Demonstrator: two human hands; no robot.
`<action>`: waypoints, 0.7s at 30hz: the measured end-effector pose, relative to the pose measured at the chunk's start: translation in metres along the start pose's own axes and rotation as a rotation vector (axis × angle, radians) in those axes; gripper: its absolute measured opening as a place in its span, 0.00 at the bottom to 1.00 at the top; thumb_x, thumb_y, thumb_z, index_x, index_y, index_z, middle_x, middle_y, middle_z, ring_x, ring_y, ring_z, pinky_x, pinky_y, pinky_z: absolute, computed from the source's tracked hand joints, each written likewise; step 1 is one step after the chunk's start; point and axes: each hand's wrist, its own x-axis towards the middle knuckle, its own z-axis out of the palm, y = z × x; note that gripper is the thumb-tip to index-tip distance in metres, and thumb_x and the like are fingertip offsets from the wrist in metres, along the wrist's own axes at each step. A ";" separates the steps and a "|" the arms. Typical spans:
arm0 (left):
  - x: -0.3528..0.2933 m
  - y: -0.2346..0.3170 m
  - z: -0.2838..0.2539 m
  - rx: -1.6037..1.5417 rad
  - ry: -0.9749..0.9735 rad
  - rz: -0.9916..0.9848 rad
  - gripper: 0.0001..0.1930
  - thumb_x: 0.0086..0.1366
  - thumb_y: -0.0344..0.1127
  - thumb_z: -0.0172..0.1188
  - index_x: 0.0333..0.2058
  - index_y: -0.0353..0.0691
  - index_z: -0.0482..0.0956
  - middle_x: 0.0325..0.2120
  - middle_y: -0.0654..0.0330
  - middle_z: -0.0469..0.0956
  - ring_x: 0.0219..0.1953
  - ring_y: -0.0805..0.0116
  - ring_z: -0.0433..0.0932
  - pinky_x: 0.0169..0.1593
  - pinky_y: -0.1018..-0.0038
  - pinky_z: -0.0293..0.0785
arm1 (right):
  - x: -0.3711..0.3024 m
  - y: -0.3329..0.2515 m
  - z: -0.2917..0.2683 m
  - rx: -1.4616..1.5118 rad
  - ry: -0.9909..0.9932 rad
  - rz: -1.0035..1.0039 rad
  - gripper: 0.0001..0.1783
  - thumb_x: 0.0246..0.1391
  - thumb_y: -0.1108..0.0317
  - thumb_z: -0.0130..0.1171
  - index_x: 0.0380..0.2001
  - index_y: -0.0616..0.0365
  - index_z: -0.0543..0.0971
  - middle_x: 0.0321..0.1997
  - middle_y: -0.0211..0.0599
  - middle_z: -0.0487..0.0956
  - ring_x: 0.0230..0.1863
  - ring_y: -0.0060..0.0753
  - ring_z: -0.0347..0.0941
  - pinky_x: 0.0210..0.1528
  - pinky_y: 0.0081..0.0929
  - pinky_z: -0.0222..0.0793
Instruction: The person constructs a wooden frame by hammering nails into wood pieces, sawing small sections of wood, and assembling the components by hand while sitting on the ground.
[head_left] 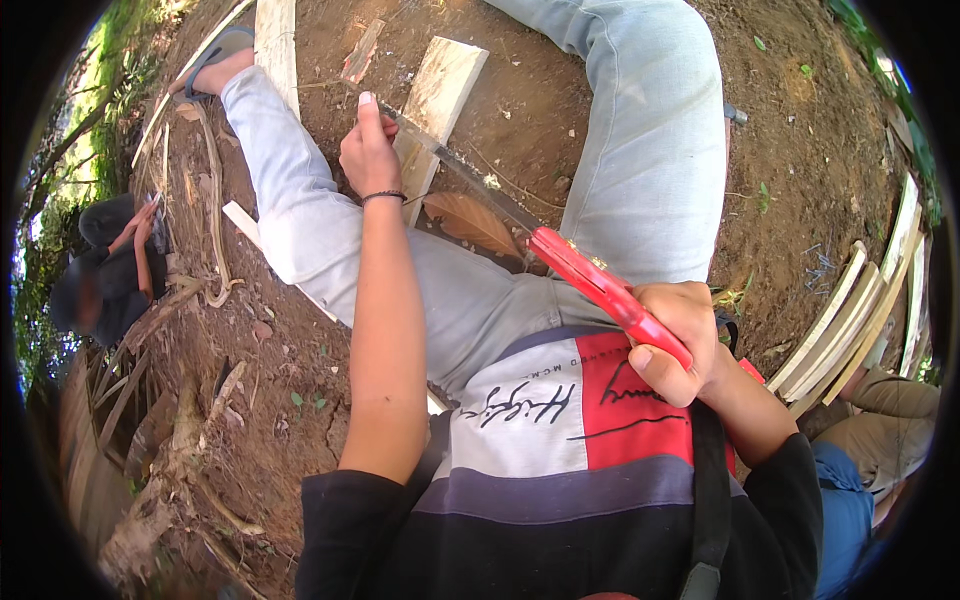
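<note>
— What are the two hands doing?

— The right hand (672, 340) is wrapped tight around the red handle (600, 288) of a long knife, fingers curled under it. The blade (462, 170) runs up and away to the left hand (368, 150), which is closed with the thumb up, pressing on the far end of the blade where it lies across a pale wooden plank (432, 110).

— Where is that plank?

— On the bare soil between the person's legs in light jeans, just beyond the left wrist, which wears a thin dark bracelet (384, 196).

— Anything in the way?

— A dry brown leaf (470, 222) lies beneath the blade, near the plank. The left forearm covers part of the thigh.

— Counts?

— One knife, two hands on it. One more plank (277, 40) past the left leg, and a stack of curved slats (850, 320) at the right; I cannot count them surely. Another person (105, 270) in dark clothes crouches at the far left, and a leg in tan trousers (895, 400) shows at the right edge
</note>
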 end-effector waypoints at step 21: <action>0.007 -0.005 -0.001 0.034 0.006 -0.026 0.39 0.63 0.65 0.44 0.19 0.29 0.81 0.18 0.49 0.80 0.27 0.54 0.79 0.39 0.63 0.71 | 0.010 -0.003 -0.008 -0.105 -0.060 -0.083 0.11 0.38 0.67 0.58 0.16 0.58 0.67 0.13 0.36 0.60 0.13 0.42 0.59 0.16 0.36 0.56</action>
